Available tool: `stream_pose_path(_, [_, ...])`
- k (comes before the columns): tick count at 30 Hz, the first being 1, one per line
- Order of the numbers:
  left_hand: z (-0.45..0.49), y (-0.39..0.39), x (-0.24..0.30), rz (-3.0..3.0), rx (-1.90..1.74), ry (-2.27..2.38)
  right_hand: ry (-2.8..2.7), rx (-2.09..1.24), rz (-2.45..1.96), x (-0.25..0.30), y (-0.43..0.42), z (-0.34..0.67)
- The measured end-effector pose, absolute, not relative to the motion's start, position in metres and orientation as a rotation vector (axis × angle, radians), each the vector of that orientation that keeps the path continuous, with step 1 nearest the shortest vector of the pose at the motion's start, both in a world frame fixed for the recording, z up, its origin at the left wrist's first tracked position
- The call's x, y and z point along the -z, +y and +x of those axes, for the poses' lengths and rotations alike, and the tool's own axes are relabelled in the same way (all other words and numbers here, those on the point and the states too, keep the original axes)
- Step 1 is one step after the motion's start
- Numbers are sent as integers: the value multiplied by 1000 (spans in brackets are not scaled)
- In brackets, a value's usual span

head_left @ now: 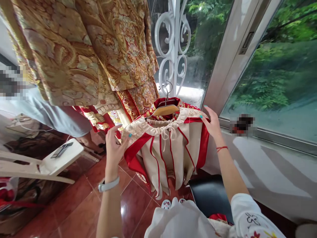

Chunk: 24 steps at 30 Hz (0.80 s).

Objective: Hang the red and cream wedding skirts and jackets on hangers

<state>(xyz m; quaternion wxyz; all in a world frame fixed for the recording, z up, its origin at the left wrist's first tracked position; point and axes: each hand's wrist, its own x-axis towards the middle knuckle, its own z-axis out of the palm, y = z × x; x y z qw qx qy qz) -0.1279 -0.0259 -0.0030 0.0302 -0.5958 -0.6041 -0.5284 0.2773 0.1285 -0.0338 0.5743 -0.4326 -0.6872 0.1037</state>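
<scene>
A cream garment with red trim [164, 152] hangs in front of me, its gathered drawstring neckline tied in a small bow. It lies over a red-collared garment [189, 106] on a wooden hanger [165, 110], whose metal hook is by the white scrollwork. My left hand [115, 145] pinches the cream garment's left shoulder, thumb in front. My right hand [210, 122] grips its right shoulder between thumb and fingers. Between my hands the cloth is spread wide, and its pointed panels hang down.
Gold brocade garments [74, 56] hang at the upper left. White scrolled ironwork [173, 43] stands before the window. A black seat [210, 195] is at lower right. On a white chair [66, 157] lies a dark phone-like object. Another person in grey-blue clothing [59, 110] is at the left.
</scene>
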Motion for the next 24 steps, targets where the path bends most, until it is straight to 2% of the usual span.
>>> stream_pose_path(4, [-149,-16,15,-1865,1548,-2088,-1570,-334,-1010,47,138,272])
stream_pose_path(9, [-163,-10,15,-1882,1513,-2175,-1408,-123,-1087,69,112,245])
stream_pose_path(19, [-182,-4,-5,-2189,1352,-2190,-1768,71,-1572,60,75,285])
stream_pose_path(24, [-183,13,-10,-2161,1338,-2121,-1484,101,-1531,105,60,263])
